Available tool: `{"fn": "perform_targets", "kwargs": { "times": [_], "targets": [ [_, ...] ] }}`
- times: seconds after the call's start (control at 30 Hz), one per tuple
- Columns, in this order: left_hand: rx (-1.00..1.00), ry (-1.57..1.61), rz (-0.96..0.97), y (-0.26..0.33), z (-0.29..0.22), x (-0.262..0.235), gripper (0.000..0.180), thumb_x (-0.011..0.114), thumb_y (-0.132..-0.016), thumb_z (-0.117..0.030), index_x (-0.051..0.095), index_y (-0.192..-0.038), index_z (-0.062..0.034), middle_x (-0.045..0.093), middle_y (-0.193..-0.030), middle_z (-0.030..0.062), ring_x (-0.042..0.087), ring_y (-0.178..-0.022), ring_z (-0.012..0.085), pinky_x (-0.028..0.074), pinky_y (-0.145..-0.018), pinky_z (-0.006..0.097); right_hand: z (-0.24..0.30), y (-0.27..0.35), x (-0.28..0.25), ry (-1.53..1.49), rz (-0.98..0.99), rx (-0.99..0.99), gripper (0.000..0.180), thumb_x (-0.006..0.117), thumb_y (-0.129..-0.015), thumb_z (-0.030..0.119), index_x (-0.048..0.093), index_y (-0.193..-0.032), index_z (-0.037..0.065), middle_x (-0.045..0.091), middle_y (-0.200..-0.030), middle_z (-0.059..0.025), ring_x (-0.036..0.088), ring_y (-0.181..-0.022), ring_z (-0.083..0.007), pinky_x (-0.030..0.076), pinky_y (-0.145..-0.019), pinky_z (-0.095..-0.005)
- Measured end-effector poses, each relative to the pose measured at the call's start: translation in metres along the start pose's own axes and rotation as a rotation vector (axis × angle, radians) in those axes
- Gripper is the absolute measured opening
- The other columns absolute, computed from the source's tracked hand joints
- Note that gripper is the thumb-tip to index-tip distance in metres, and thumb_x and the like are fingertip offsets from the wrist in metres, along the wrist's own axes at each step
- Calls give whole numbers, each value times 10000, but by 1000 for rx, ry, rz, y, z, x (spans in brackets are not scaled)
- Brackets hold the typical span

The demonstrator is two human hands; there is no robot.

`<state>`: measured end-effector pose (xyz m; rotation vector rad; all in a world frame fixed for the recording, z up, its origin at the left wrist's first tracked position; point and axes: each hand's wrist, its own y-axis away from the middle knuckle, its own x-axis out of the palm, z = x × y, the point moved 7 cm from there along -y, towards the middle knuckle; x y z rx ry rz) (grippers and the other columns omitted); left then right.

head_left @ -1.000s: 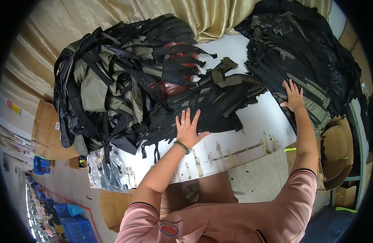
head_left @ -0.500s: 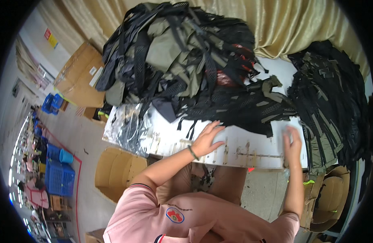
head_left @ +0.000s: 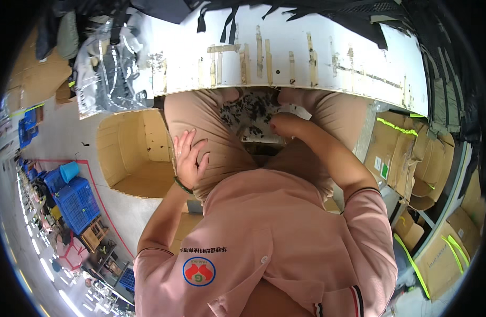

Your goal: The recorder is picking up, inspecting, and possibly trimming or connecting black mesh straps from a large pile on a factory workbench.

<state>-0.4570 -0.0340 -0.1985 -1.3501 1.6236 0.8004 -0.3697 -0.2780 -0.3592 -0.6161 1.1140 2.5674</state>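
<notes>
My left hand (head_left: 189, 157) rests on my left thigh with its fingers spread and nothing in them. My right hand (head_left: 288, 127) reaches down between my knees, beside many small black scraps (head_left: 247, 108) scattered on a pale surface under the table edge. Its fingers point away and are mostly hidden, so whether they hold anything does not show. Ahead stands the white table (head_left: 285, 63), marked with strips of old tape. Black cut fabric pieces (head_left: 359, 24) hang and lie over its far part. A clear plastic bag (head_left: 116, 74) with dark contents lies at its left end.
On the floor at left stands an open cardboard box (head_left: 132, 158). More cardboard boxes (head_left: 399, 148) with neon-yellow strips are at right. Dark and olive strips (head_left: 441, 100) hang off the table's right end. Blue crates (head_left: 76, 201) stand farther left, beyond a red floor line.
My view has tilted down toward my lap. Both hands have left the table: the left came down onto my thigh, the right went down between my knees.
</notes>
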Motion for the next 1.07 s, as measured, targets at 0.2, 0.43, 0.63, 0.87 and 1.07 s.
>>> {"fn": "perform_targets", "kwargs": {
  "times": [0.2, 0.43, 0.63, 0.87, 1.07],
  "targets": [
    [-29, 90, 14, 27, 28, 11, 352, 660, -696, -129, 655, -1047, -108, 472, -1325, 151, 361, -1277, 354, 196, -1085, 518, -42, -30, 138, -26, 864, 259, 104, 646, -734, 91, 704, -800, 34, 676, -839, -137, 652, -776, -264, 502, -685, -390],
    [-39, 139, -57, 47, 49, 13, 308, 622, -719, -244, 690, -1001, -141, 457, -1337, 126, 326, -1291, 311, 162, -1100, 508, 1, -27, 151, 60, 756, 245, 238, 668, -742, 117, 703, -967, 48, 675, -1017, -173, 657, -919, -282, 517, -788, -402],
    [-38, 175, -55, 53, 53, 16, 304, 619, -751, -303, 689, -1016, -171, 467, -1317, 113, 342, -1264, 305, 185, -1086, 516, 2, -38, 170, -63, 660, 285, 282, 681, -741, 152, 692, -1006, 54, 666, -1046, -176, 650, -951, -277, 509, -812, -407],
    [-55, 177, -45, 58, 54, 14, 302, 622, -741, -299, 689, -1016, -195, 475, -1294, 90, 356, -1247, 293, 194, -1075, 525, -4, -40, 199, -206, 513, 347, 338, 695, -740, 192, 678, -1051, 61, 655, -1081, -180, 642, -988, -270, 501, -840, -412],
    [-29, 197, -55, 54, 54, 15, 303, 630, -727, -287, 689, -1014, -212, 478, -1290, 82, 365, -1240, 288, 205, -1068, 528, -9, -58, 250, -87, 475, 69, 446, 715, -744, 297, 657, -1146, 112, 626, -1140, -201, 624, -1050, -263, 484, -888, -413]
  ]
}}
